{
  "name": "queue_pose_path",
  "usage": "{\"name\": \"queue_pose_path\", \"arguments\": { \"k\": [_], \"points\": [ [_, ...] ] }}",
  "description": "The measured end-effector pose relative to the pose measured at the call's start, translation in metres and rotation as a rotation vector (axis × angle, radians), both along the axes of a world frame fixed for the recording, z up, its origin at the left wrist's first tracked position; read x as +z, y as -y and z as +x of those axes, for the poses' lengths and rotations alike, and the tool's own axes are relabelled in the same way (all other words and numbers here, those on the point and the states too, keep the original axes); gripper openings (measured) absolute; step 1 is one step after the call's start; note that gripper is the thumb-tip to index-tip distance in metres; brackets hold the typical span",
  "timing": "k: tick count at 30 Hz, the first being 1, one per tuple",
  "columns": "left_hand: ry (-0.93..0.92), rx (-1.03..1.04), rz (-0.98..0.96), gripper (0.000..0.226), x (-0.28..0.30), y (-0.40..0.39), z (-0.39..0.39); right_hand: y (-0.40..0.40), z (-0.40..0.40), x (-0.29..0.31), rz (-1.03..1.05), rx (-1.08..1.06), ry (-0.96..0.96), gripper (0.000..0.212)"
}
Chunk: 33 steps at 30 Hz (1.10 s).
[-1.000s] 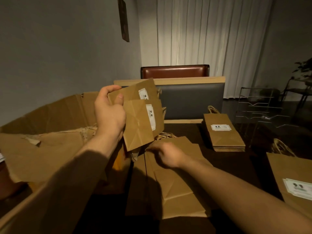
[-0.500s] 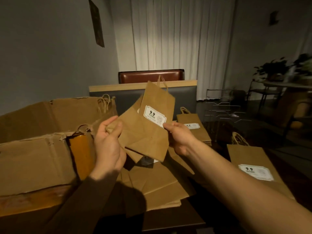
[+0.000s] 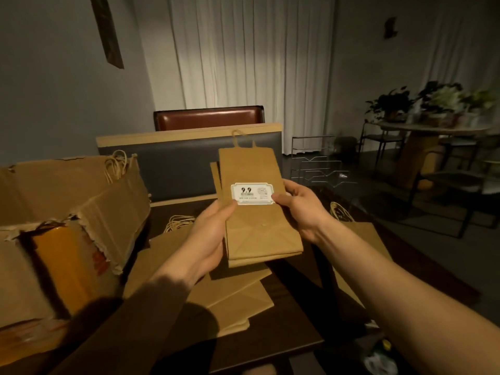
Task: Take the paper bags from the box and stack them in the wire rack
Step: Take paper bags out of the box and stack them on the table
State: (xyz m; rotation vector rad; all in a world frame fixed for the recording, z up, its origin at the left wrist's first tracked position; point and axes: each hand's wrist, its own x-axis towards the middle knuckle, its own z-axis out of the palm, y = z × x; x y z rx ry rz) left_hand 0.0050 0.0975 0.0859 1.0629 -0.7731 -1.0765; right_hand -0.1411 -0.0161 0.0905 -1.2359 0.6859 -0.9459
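Note:
I hold a small stack of flat brown paper bags (image 3: 259, 228) upright in front of me, a white "9.9" label on the front one. My left hand (image 3: 209, 234) grips the stack's left edge, thumb on the front. My right hand (image 3: 300, 205) grips the right edge, thumb by the label. The torn cardboard box (image 3: 67, 212) stands at the left with bag handles poking out. The wire rack (image 3: 316, 163) stands at the far right of the dark table, beyond my right hand.
More flat bags (image 3: 221, 288) lie spread on the table under my hands, and another bag (image 3: 359, 239) lies at the right. A bench back (image 3: 186, 155) and a chair (image 3: 208, 117) stand behind the table. A round table with plants (image 3: 433, 123) is at far right.
The bags in my left hand came down and to the middle. My right hand rose from the table and took their right edge, and the fanned bags are now squared into one stack.

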Motion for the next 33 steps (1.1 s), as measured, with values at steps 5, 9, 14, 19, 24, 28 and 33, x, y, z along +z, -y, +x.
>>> {"name": "queue_pose_path", "arguments": {
  "k": [5,9,14,19,24,28,33],
  "points": [
    [0.084,0.108,-0.004,0.023,0.006,0.052,-0.014,0.016,-0.021,0.021,-0.050,0.054,-0.084,0.034],
    [0.170,0.144,-0.009,0.036,0.017,0.112,-0.002,0.051,-0.019,0.045,-0.209,-0.125,-0.309,0.037],
    [0.312,0.178,0.124,0.040,0.004,0.205,0.027,0.140,0.028,0.027,-0.287,-0.287,-0.634,0.022],
    [0.389,0.076,0.281,0.036,-0.048,0.264,0.051,0.208,0.057,-0.024,-0.276,-0.339,-0.858,0.013],
    [0.356,0.033,0.300,0.052,-0.090,0.282,0.041,0.232,0.059,-0.060,-0.215,-0.273,-0.964,0.022],
    [0.274,0.030,0.310,0.041,-0.091,0.275,0.033,0.231,0.055,-0.065,-0.155,-0.226,-0.964,0.027],
    [0.477,0.237,0.166,0.057,-0.056,0.250,0.023,0.202,0.028,-0.021,-0.266,-0.180,-0.961,0.029]
  ]
}}
